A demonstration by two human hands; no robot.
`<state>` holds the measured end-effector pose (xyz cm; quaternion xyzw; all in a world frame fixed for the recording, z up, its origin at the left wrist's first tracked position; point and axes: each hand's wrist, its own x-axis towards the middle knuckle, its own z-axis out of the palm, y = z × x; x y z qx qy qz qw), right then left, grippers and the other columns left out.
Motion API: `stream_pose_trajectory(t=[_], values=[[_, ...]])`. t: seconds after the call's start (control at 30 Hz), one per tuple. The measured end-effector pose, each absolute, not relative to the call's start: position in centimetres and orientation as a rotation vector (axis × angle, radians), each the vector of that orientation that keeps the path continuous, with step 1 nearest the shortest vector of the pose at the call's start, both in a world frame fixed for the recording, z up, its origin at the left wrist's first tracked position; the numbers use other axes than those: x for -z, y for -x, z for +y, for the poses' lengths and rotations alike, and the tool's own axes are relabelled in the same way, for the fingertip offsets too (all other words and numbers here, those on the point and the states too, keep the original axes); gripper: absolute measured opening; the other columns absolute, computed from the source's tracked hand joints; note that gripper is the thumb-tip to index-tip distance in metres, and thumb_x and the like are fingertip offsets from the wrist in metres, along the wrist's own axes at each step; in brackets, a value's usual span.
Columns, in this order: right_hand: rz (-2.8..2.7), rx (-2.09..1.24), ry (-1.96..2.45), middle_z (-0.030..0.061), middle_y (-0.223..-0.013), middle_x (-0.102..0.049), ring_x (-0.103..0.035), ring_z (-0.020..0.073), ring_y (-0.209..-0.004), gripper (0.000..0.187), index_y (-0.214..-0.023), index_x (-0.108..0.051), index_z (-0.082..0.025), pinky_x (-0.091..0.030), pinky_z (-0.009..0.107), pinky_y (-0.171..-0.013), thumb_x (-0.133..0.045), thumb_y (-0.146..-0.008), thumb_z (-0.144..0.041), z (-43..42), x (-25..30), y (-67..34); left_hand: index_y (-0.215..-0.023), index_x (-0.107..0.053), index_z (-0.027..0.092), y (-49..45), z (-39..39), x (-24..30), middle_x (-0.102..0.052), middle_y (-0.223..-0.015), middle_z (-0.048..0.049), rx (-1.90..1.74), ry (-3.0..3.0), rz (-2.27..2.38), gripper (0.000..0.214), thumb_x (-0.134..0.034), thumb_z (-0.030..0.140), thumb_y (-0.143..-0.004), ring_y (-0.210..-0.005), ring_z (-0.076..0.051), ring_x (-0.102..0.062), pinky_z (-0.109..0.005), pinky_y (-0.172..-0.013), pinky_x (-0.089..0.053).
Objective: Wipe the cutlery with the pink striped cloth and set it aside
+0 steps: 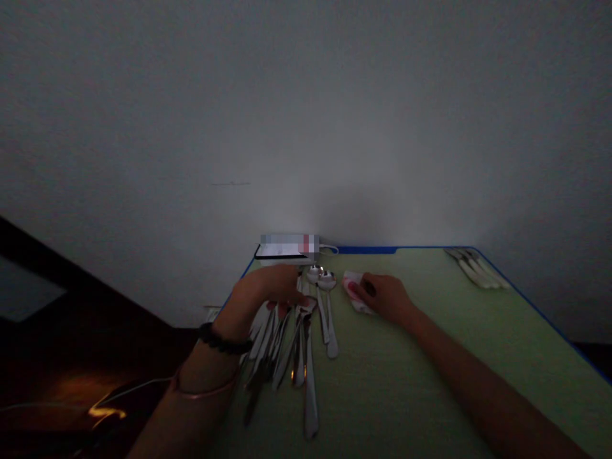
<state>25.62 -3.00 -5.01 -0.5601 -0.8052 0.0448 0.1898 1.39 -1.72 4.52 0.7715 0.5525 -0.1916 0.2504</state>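
Note:
My left hand (280,287) is over a pile of metal cutlery (272,344) on the left of the table. Its fingers are closed at the bowl of a spoon (310,376), whose handle points towards me. Part of that grip is hidden by the hand itself. Just right of the pile, two spoons (327,312) lie side by side, bowls away from me. My right hand (389,298) pinches a crumpled white cloth or tissue with pink-red marks (356,296) near the table's middle, apart from the cutlery.
The pale green table (392,395) has a blue edge and stands against a grey wall. A phone (287,248) with a white cable lies at the back left. Several forks (478,271) are grouped at the far right corner. The room is dim.

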Motion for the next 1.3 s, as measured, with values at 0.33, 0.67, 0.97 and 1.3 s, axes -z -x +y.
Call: stream_pose_trajectory(t=[0.33, 0.67, 0.97, 1.3], values=[[-2.269, -0.092, 1.563, 0.0009, -0.064, -0.061, -0.049, 0.0110, -0.054, 0.042, -0.072, -0.056, -0.020, -0.023, 0.023, -0.051, -0.033, -0.085, -0.052, -3.1, 5.0, -25.4, -0.089, -0.063, 0.017, -1.6, -1.1, -4.0, -0.067, -0.087, -0.0072, 0.320, -2.325, 1.491, 0.039, -0.049, 0.050, -0.074, -0.075, -0.019, -0.060, -0.026, -0.063, -0.041], [-2.064, 0.041, 1.921, 0.0053, -0.074, -0.065, -0.057, 0.0164, -0.063, 0.046, -0.079, -0.057, -0.020, -0.028, 0.026, -0.053, -0.026, -0.087, -0.053, -2.8, 4.7, -25.2, -0.096, -0.058, 0.012, -7.7, -4.6, -1.4, -0.065, -0.091, -0.0143, 0.229, -2.567, 1.354, 0.037, -0.054, 0.041, -0.074, -0.081, -0.026, -0.062, -0.032, -0.064, -0.046], [-1.889, 0.016, 2.076, 0.0079, -0.078, -0.066, -0.060, 0.0187, -0.069, 0.054, -0.082, -0.060, -0.019, -0.032, 0.027, -0.055, -0.021, -0.086, -0.057, -1.9, 4.4, -27.5, -0.102, -0.051, 0.013, -11.9, -8.5, 0.8, -0.060, -0.096, -0.0154, 0.052, -2.766, 1.365, 0.025, -0.043, 0.026, -0.083, -0.088, -0.028, -0.059, -0.039, -0.069, -0.048], [-2.004, 0.077, 1.818, 0.0068, -0.082, -0.061, -0.055, 0.0190, -0.076, 0.041, -0.084, -0.056, -0.019, -0.036, 0.029, -0.067, -0.033, -0.085, -0.052, -6.1, 5.4, -30.5, -0.124, -0.039, 0.009, -11.4, -10.8, 3.5, -0.037, -0.133, -0.0215, -0.185, -2.829, 1.404, 0.055, -0.037, 0.048, -0.086, -0.125, -0.031, -0.031, -0.044, -0.099, -0.032]])
